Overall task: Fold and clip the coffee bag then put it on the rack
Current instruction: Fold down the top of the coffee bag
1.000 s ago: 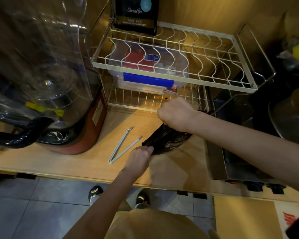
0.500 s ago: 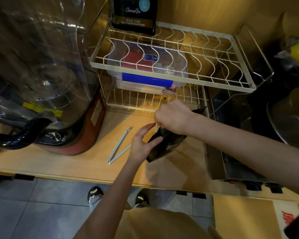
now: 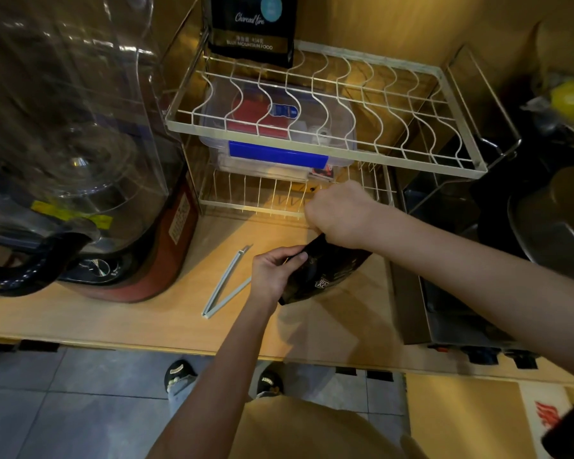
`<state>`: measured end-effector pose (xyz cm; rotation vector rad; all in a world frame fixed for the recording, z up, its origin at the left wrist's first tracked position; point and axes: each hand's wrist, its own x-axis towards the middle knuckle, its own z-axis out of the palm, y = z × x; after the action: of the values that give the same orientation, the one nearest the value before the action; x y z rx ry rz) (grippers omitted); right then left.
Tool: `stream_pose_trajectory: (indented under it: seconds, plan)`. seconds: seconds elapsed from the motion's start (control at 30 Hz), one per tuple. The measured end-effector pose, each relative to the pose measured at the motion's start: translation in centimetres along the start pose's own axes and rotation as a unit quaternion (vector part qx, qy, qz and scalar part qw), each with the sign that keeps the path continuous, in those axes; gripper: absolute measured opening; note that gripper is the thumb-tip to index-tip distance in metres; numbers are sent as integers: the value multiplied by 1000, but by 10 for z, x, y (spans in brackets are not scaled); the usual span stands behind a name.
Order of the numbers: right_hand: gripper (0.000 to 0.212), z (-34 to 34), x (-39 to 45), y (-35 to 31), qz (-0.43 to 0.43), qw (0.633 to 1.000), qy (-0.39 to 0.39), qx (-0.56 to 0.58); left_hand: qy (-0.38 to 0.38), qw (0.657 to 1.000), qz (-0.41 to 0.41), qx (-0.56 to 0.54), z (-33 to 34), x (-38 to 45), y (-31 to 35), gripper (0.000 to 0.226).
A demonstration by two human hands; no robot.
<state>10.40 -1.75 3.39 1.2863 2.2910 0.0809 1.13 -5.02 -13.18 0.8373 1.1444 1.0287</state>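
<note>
coffee bag (image 3: 325, 271): black, held tilted just above the wooden counter (image 3: 140, 323), between both hands; the top end is under the right hand, the lower end points toward the person. White print is seen on its side, too small to read.
left hand (image 3: 274, 274): closed on the bag's left edge; thumb (image 3: 297, 258) laid on the front face, fingers curled behind it.
right hand (image 3: 340, 213): fisted over the bag's top end, knuckles up; the grip is clamped on the bag. Whether the top is folded under the fist cannot be told.
hands: close together, both on the bag, not touching each other.
clip (image 3: 227, 281): pale long bar clip, lying spread in a V on the counter just left of the left hand, untouched, apart from the bag.
rack (image 3: 315, 154): two-tier white wire rack, beyond the right hand; the lower tier's front edge is just behind the knuckles.
upper tier: a second dark bag (image 3: 252, 26) is stood upright at the far left corner, well beyond both hands.
lower tier: a clear lidded box (image 3: 279, 150) with a blue latch is seated there, seen through the upper wires.
blender (image 3: 70, 160): big clear jar on a red base, well left of the left hand.
metal appliance (image 3: 444, 309): on the counter, under the right forearm.
</note>
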Motion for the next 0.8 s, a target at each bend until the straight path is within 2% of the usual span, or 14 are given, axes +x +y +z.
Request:
stream_pose_trajectory:
  seconds: [0.2, 0.33, 0.47, 0.57, 0.67, 0.8]
  plan:
    - [13, 0, 0, 1, 8, 999, 4, 42, -13, 1000, 4, 22, -4, 0, 4, 22]
    - [12, 9, 5, 6, -10, 994, 16, 109, -88, 994, 37, 54, -7, -7, 11, 47]
    - [26, 6, 4, 21, -24, 972, 2, 232, -148, 983, 58, 87, -7, -13, 14, 57]
    - [34, 8, -2, 29, -50, 954, -42, 294, -94, 978, 95, 160, -7, -11, 13, 58]
    - [23, 22, -4, 27, -57, 969, 13, 241, -60, 974, 112, 186, -7, -10, 11, 53]
    - [14, 26, -8, 24, -51, 971, 79, 221, -62, 977, 114, 169, -10, -8, 12, 44]
